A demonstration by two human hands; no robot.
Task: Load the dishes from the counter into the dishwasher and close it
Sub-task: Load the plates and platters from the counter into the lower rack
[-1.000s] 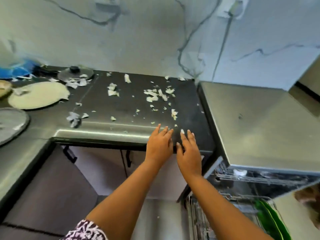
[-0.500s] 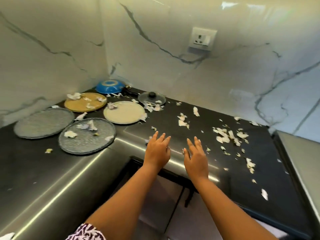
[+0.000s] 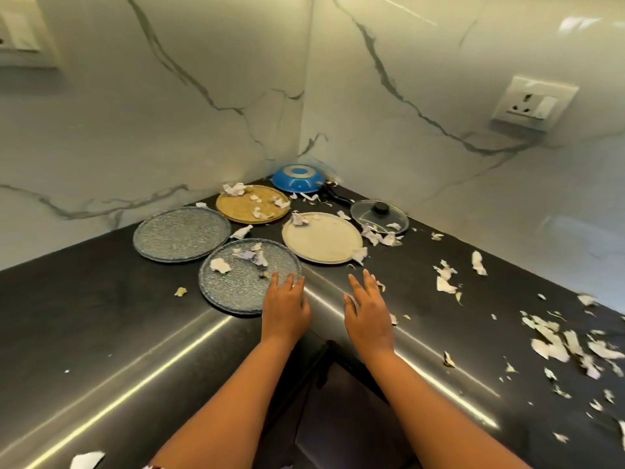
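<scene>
Over the near rim of the round grey speckled plate (image 3: 243, 275), the left hand (image 3: 285, 308) hovered, fingers straight, empty; right hand (image 3: 368, 314) beside that plate, likewise spread and empty.

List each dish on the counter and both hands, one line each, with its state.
Near grey plate: flat, scraps on it.
Far grey plate: flat, face bare.
Yellow plate: flat, scraps on it.
Cream plate: flat, scraps at its rim.
Blue pan: upside down.
Glass lid: flat, knob up.
Left hand: open, fingers over the near grey plate's rim.
Right hand: open, holds nothing.
</scene>
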